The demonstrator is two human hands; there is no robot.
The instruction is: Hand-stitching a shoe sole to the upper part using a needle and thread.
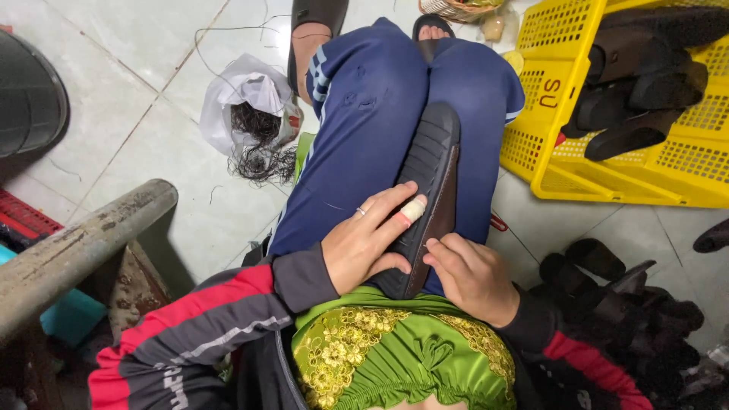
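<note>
The dark shoe sole [429,190] lies lengthwise on the person's lap, tread side up, its toe end toward the knees and its heel end against the green embroidered cloth [395,357]; all positions below are given relative to this sole.

The left hand [364,243] rests on the sole's near left edge; its fingers [410,211] lie spread flat across the tread, one wrapped in a bandage, pressing rather than clamping. The right hand [471,277] sits at the near right edge; its fingers curl loosely against the rim, and whether they actually pinch it cannot be told.

Risk assessment:
- The sole is only pressed, not gripped; a shift of the knees likely lets it slide off the lap toward the floor.
- The bandaged finger probably has reduced grip and feel; slippage along the tread is possible.
- The yellow crate [547,152] of dark shoe parts stands right of the sole; the bag of black thread [254,114] lies left of it; a dropped sole may land among either.
</note>
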